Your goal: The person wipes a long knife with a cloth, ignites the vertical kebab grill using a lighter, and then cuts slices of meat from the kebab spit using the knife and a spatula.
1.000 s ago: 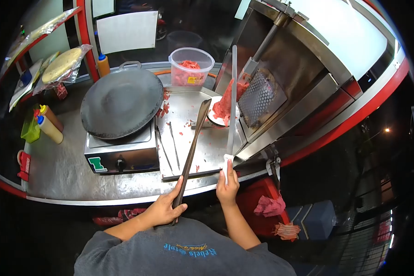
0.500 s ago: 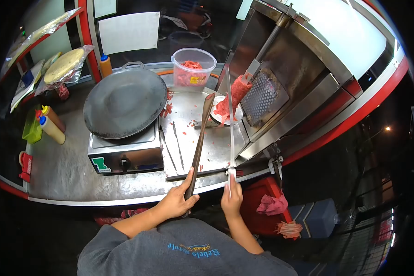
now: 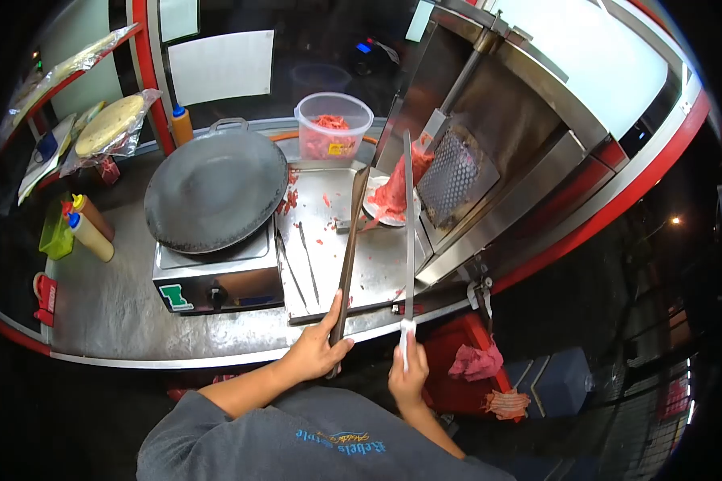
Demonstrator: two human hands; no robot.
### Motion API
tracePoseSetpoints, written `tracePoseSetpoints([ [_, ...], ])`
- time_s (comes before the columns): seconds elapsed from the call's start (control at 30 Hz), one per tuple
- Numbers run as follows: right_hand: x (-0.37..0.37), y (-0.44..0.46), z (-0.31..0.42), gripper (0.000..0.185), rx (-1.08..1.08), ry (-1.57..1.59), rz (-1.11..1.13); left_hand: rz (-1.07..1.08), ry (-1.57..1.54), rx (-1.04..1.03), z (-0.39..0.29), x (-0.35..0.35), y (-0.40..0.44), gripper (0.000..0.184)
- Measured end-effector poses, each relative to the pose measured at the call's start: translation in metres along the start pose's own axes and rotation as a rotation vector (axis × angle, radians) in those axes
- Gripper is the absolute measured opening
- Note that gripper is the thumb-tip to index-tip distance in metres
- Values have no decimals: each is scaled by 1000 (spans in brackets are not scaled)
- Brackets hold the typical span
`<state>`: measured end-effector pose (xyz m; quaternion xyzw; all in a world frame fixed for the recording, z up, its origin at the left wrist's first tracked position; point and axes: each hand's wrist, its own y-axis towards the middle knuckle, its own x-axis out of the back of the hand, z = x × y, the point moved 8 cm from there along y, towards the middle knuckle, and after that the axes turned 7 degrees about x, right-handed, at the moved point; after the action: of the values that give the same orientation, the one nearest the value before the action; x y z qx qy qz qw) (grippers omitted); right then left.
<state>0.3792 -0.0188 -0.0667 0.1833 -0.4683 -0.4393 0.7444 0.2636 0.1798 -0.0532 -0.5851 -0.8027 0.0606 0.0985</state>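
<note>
On the left, a pan (image 3: pixel 217 192) is sitting on a stove (image 3: pixel 237 280) and bottles (image 3: pixel 93 238) are standing by a basket (image 3: pixel 54 240); near right, a pink cloth (image 3: pixel 476 363) is showing.

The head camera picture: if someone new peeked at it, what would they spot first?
Probably the huge dark round pan on the stove at the left. Then the bright red meat around the spit at the right. In front, the right hand grips a long knife, the left hand a dark long tool.
</note>
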Motion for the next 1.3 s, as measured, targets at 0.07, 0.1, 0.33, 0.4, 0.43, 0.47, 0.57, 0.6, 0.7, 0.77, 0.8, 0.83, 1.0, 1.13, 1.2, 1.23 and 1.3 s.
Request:
tracePoseSetpoints([
  [0.07, 1, -24, -12, 50, -103, 61, 10, 41, 6, 43, 9, -2, -16, 97],
  [0.1, -4, -17, -21, 50, -138, 122, -24, 73, 3, 21, 15, -1, -26, 97],
  [0.33, -43, 36, -42, 52, -218, 376, -88, 87, -93, 5, 43, 13, -54, 92],
  [0.4, -36, -15, -45, 54, -187, 358, -57, 94, -118, 21, 43, 16, -47, 91],
  [0.43, -34, -39, -48, 54, -200, 383, -48, 93, -108, 37, 44, 15, -48, 91],
  [0.47, -33, -44, -44, 54, -215, 408, -40, 94, -95, 36, 42, 13, -50, 92],
  [0.57, -47, -7, -61, 53, -127, 287, -41, 112, -35, 28, 42, 8, -59, 93],
  [0.6, -50, 17, -60, 53, -93, 245, -46, 109, -17, 34, 43, 6, -61, 93],
  [0.7, -51, 46, -54, 52, -41, 150, -66, 86, 23, 73, 36, 6, -57, 95],
  [0.77, -42, 34, -42, 52, 37, 67, -94, 90, 17, 71, 31, 7, -54, 95],
  [0.8, -33, 13, -33, 52, 106, 8, -114, 92, 12, 67, 29, 7, -52, 95],
  [0.83, -31, -21, -45, 52, 21, 24, -67, 84, 22, 60, 26, 7, -51, 96],
  [1.0, -25, 6, -34, 52, 70, -32, -54, 61, 10, 28, 25, -1, -46, 96],
  [1.13, -34, 52, -37, 52, -14, -18, -23, 35, 24, 20, 21, -7, -33, 97],
  [1.2, -28, 15, -42, 51, -1, -59, -36, 21, 25, -4, 17, -4, -25, 97],
  [1.23, -22, -12, -43, 51, 7, -77, -42, 15, 27, -8, 18, -4, -22, 96],
  [1.3, -13, -57, -44, 50, -20, -98, -18, 8, 27, 0, 19, -7, -17, 96],
])
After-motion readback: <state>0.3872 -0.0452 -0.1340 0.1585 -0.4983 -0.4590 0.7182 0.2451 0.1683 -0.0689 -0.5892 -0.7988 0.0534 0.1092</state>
